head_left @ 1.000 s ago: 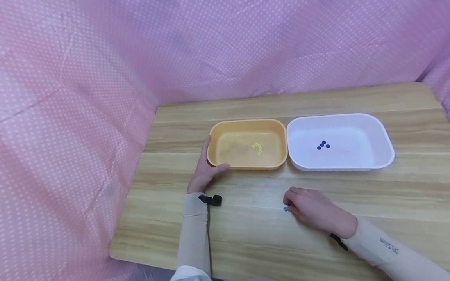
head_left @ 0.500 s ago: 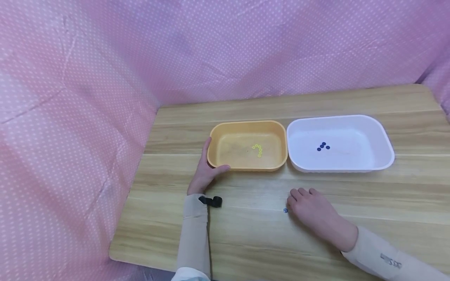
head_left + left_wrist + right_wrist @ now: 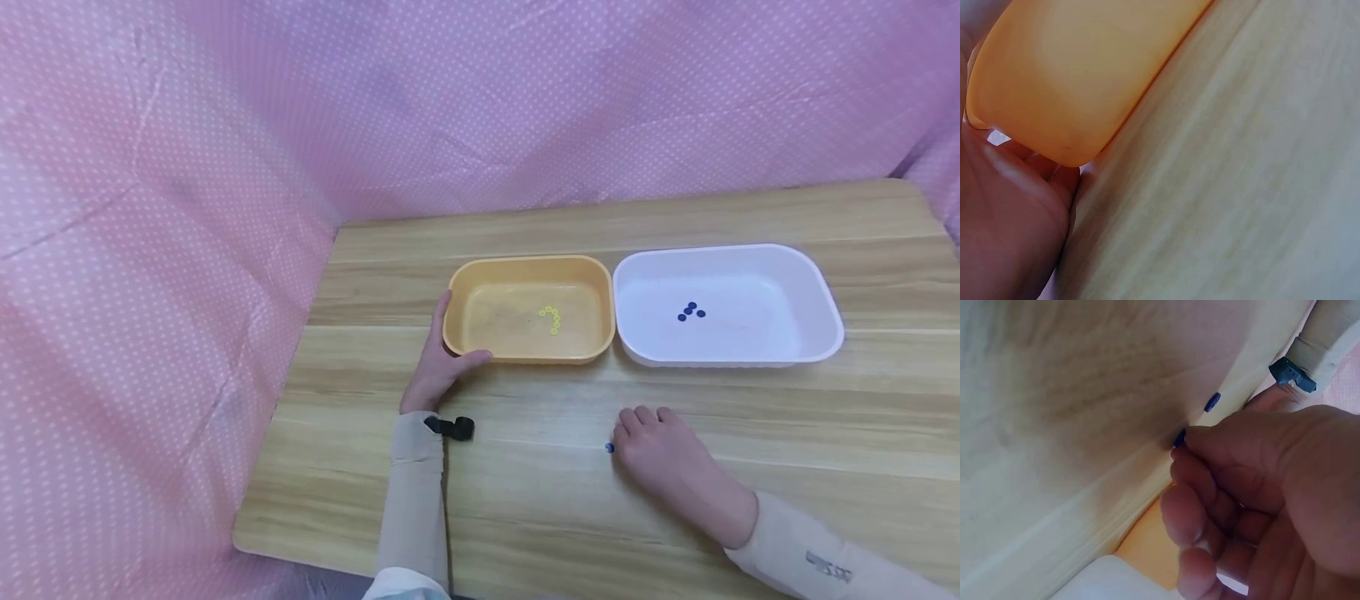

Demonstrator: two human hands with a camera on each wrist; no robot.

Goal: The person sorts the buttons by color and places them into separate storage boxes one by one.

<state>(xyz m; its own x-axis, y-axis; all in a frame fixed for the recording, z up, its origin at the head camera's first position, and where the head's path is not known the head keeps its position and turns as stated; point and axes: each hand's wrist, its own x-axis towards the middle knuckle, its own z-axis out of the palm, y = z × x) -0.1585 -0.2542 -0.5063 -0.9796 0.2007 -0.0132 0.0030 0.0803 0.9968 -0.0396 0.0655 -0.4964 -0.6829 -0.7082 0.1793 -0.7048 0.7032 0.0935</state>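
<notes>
My left hand [image 3: 435, 367] grips the left end of a yellow-orange plastic tub [image 3: 528, 357], thumb along the front rim and fingers down the side. In the left wrist view the palm [image 3: 1007, 219] lies close against the tub's rounded corner [image 3: 1054, 134]. On the table, my right hand [image 3: 671, 458] pinches a small blue button-like disc [image 3: 1179, 437] between thumb and forefinger, its other fingers curled. That disc is hidden in the head view. A second blue disc [image 3: 610, 448] lies just left of the right fingertips.
A white plastic tub [image 3: 757, 363] stands against the orange tub's right side, with several dark blue discs [image 3: 688, 311] in it. Several small yellow rings [image 3: 556, 320] lie inside the orange tub. Pink dotted cloth [image 3: 480, 100] hangs behind the wooden table [image 3: 525, 483].
The right hand has shifted slightly right and turned palm-down, coming away from the disc that stays on the table. The left hand and both tubs hold their places.
</notes>
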